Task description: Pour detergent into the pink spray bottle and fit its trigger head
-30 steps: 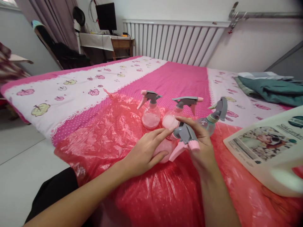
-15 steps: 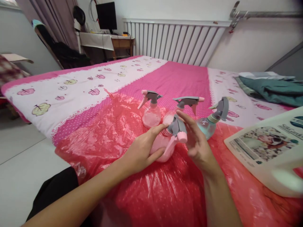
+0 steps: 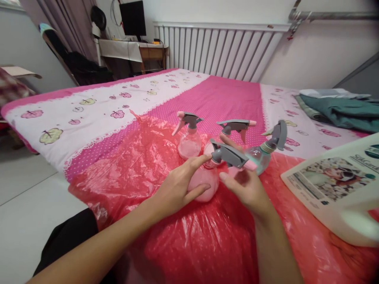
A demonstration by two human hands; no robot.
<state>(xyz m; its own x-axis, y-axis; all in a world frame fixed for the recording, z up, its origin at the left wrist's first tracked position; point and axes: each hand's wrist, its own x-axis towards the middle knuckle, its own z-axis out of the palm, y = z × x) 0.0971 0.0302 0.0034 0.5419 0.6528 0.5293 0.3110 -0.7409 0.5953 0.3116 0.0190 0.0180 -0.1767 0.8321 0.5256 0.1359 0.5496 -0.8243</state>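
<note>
Two-handed, holds the near pink spray bottle (image 3: 203, 182) steady on the red plastic sheet (image 3: 133, 165) over the bed (image 3: 89, 104), left hand (image 3: 177, 190) cupped on its belly, likely to stop it tipping, right hand (image 3: 245, 186) curled around the grey trigger top (image 3: 229, 155), three more bottles (image 3: 188, 145) just behind.

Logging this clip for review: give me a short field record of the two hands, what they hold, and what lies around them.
setting: bed partly covered by a red plastic sheet
own left: left hand clasps the body of the nearest pink spray bottle, which is upright
own right: right hand curls round its grey trigger head; grip firmness unclear
behind: pink bottle, second pink bottle, blue-green bottle
right edge: large white jug lying on the sheet
far right: folded green cloth
</note>
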